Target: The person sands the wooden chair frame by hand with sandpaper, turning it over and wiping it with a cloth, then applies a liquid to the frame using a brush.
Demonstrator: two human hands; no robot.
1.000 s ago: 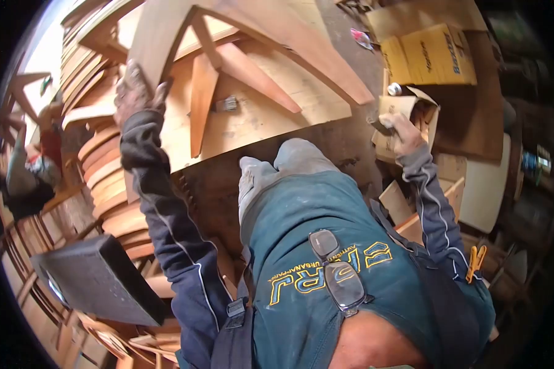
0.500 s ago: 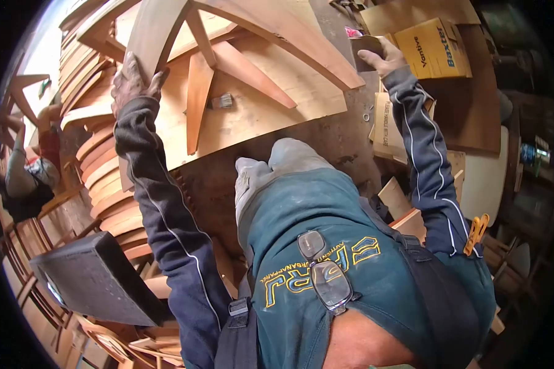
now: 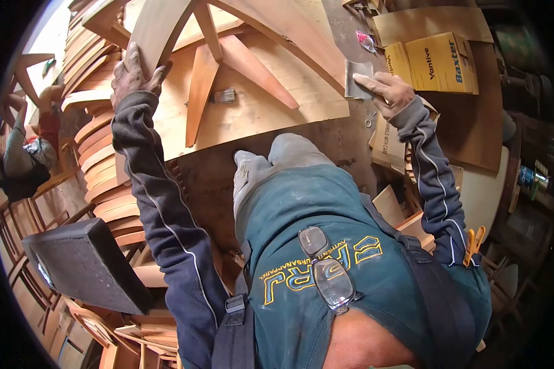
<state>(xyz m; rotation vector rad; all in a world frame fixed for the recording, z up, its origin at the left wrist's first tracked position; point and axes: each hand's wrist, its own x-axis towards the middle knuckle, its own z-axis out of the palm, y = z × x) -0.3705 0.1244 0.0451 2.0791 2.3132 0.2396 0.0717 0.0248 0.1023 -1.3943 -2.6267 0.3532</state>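
My left hand (image 3: 134, 79) is wrapped round a wide curved leg of a wooden frame (image 3: 161, 31) that stands on a plywood board (image 3: 246, 126). Its several tapered legs spread out across the plywood. In my right hand (image 3: 389, 92) is a folded grey piece of sandpaper (image 3: 358, 79), pinched with the forefinger laid along it. The sandpaper is right at the end of the frame's long right-hand leg (image 3: 289, 46). Between the legs a paintbrush (image 3: 223, 96) lies on the plywood, partly hidden by one of them.
Curved wooden pieces (image 3: 104, 178) are stacked at the left, with a black padded block (image 3: 86, 264) below. A yellow cardboard box (image 3: 434, 64) sits at the right on brown board (image 3: 474, 123). A pink wrapper (image 3: 366, 41) lies beyond my right hand. Another person (image 3: 28, 154) is at far left.
My right hand has come down and left with the sandpaper, from beside the box to the leg's end. My left hand keeps its grip on the frame.
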